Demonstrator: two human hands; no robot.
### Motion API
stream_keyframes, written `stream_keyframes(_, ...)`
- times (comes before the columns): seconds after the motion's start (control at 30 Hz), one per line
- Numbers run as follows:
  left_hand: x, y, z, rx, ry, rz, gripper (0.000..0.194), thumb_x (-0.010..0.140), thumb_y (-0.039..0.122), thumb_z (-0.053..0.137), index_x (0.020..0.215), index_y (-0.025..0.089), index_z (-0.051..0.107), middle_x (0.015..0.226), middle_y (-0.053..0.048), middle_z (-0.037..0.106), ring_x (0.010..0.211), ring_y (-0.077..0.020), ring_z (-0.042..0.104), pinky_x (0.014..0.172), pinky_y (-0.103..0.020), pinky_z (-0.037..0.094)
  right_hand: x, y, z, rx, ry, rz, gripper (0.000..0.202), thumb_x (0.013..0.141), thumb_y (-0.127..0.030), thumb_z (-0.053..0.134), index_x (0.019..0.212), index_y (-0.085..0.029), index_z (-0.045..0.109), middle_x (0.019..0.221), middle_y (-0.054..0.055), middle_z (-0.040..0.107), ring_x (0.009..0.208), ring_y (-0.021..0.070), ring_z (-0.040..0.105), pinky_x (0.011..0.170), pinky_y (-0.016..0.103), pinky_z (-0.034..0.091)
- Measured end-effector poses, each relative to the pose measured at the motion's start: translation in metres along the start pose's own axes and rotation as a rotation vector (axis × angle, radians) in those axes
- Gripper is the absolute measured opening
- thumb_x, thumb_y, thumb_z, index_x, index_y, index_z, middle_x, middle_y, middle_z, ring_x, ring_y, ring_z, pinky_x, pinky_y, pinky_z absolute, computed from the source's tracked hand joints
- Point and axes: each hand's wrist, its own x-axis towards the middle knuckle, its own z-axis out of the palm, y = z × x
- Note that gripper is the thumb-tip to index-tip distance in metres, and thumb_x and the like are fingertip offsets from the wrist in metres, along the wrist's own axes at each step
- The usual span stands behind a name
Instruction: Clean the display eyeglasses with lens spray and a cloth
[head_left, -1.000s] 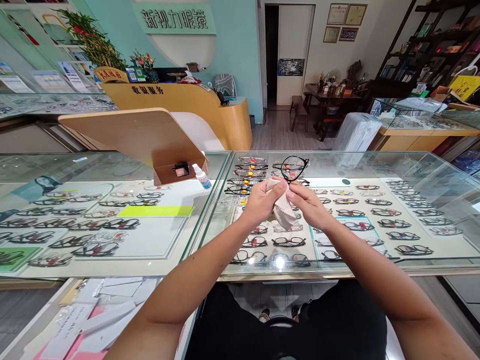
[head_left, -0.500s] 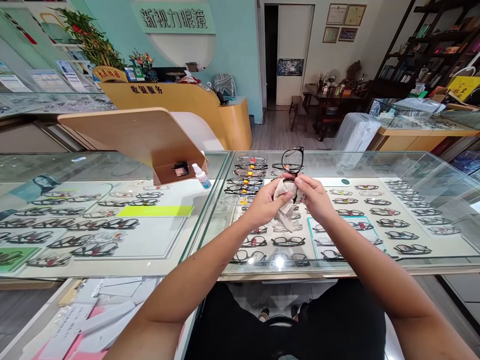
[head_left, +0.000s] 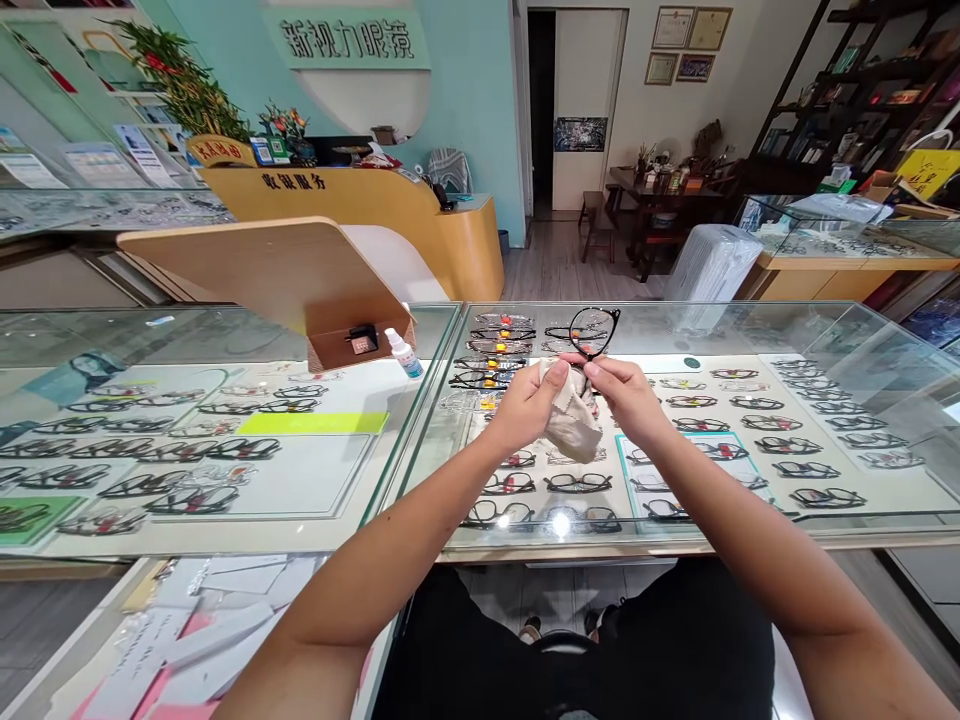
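Black-framed eyeglasses (head_left: 592,331) are held up on end over the glass counter, one lens rim pointing upward. My right hand (head_left: 628,398) is closed on the frame near its middle, thumb and fingers pinching it. A pale cloth (head_left: 573,420) hangs from my left hand (head_left: 527,405), whose thumb presses it around the lower part of the glasses. That lower lens is hidden behind the cloth and fingers. Beneath both hands, rows of eyeglasses (head_left: 577,482) lie inside the display case.
A small white spray bottle (head_left: 405,354) stands on the left counter beside a tilted wooden-backed mirror (head_left: 277,270). The glass display case (head_left: 892,400) spreads under my arms. At lower left, papers (head_left: 202,620) lie in an open drawer or shelf.
The upper rim of the glasses has tilted and turned slightly to the right. More of the cloth now hangs down between my hands, and my left thumb has moved up.
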Motion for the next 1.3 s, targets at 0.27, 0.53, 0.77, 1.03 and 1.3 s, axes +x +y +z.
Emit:
stream_keyframes(0.27,-0.002,-0.002,0.001,-0.003,-0.147,0.019,0.067,0.094,0.059,0.084,0.142,0.016,0.064,0.111,-0.008,0.072,0.097,-0.0213,0.065,0.087,-0.029,0.052,0.003,0.002,-0.007,0.062,0.02,0.047,0.044,0.09,-0.068,0.082,0.101,-0.026,0.087,0.096,0.003,0.072,0.087,0.0199,0.057,0.077,0.033,0.044)
stream_keyframes(0.53,-0.003,-0.003,0.005,-0.051,0.06,0.016,0.06,0.09,0.068,0.085,0.115,0.015,0.074,0.087,-0.002,0.07,0.075,-0.0154,0.06,0.073,-0.026,0.049,0.003,-0.003,-0.003,-0.102,-0.102,-0.042,0.061,0.091,-0.077,0.075,0.068,-0.021,0.067,0.078,0.001,0.054,0.078,0.0179,0.045,0.077,0.034,0.039)
stream_keyframes(0.77,-0.002,-0.003,0.005,-0.02,0.079,-0.027,0.075,0.093,0.088,0.066,0.109,0.016,0.077,0.075,-0.002,0.063,0.07,-0.0189,0.056,0.071,-0.03,0.049,0.001,-0.004,0.001,0.046,-0.037,0.035,0.054,0.087,-0.069,0.085,0.067,-0.022,0.066,0.078,0.0,0.055,0.076,0.017,0.043,0.078,0.034,0.041)
stream_keyframes(1.03,-0.005,-0.002,0.006,-0.071,-0.07,-0.037,0.075,0.088,0.063,0.09,0.142,0.018,0.063,0.11,-0.007,0.074,0.092,-0.0188,0.066,0.086,-0.028,0.053,0.002,-0.008,0.003,0.235,0.044,0.154,0.046,0.076,-0.065,0.095,0.085,-0.023,0.078,0.081,-0.001,0.058,0.072,0.0144,0.043,0.067,0.03,0.038)
stream_keyframes(1.3,-0.003,-0.002,0.006,-0.028,0.087,0.002,0.067,0.091,0.078,0.079,0.117,0.015,0.078,0.096,-0.007,0.075,0.081,-0.0178,0.063,0.076,-0.027,0.051,0.001,0.002,-0.001,0.019,-0.034,0.053,0.054,0.085,-0.073,0.085,0.07,-0.023,0.069,0.086,0.003,0.062,0.087,0.0205,0.052,0.086,0.036,0.049)
